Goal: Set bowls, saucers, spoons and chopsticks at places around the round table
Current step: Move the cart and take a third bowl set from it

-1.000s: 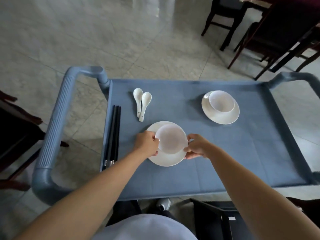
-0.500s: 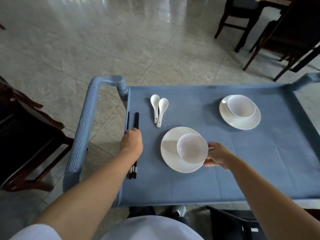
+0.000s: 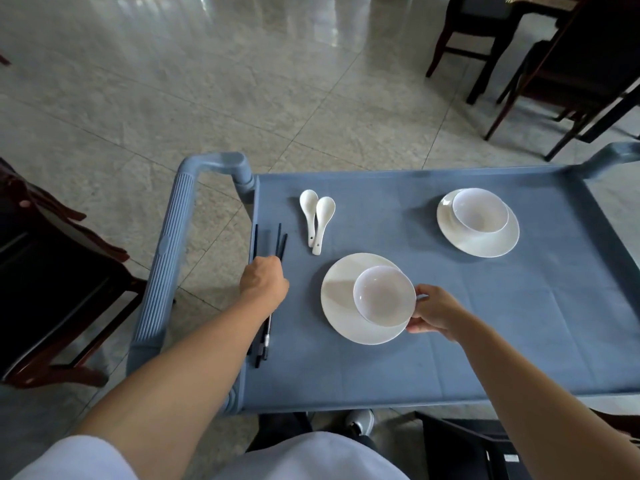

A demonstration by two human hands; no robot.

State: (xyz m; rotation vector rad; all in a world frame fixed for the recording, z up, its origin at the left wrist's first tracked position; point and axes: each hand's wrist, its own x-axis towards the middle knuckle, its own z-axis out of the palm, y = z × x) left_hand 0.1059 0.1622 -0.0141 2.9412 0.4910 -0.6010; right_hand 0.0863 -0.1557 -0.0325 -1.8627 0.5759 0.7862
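Noted white garment (image 3: 304, 459) along bottom edge, with shoe (image 3: 360, 419) just above it at bottom centre. Traced both forearms up from the lower corners onto blue cart (image 3: 450, 358), which filled centre and right of frame.

Found left hand (image 3: 265, 282) left of centre, knuckles up, fingers curled down over black chopsticks (image 3: 279, 242) by the cart's left rim. Could not see the fingertips. Observed chopstick tips fanned apart above the hand and butt ends showing below the wrist.

Found right hand (image 3: 434, 315) right of centre, pinching the right edge of near saucer (image 3: 341, 299), thumb on top beside near bowl (image 3: 384, 296), fingers curled under the rim. Logged near bowl upright and off-centre on that saucer, toward the hand. Could not tell whether the saucer was lifted clear of the cart.

Logged two white spoons (image 3: 317, 220) above and left of near saucer, side by side and touching, scoops toward top of frame, just right of the chopstick tips. Logged far bowl (image 3: 480, 211) on far saucer (image 3: 485, 244) at upper right of the cart, well apart from both hands.

Noted ribbed handle (image 3: 166, 271) at the cart's left and a dark chair (image 3: 52, 271) at the left edge beyond it. Noted tiled floor (image 3: 242, 81) across upper frame and dark chairs (image 3: 485, 39) at the upper right corner.
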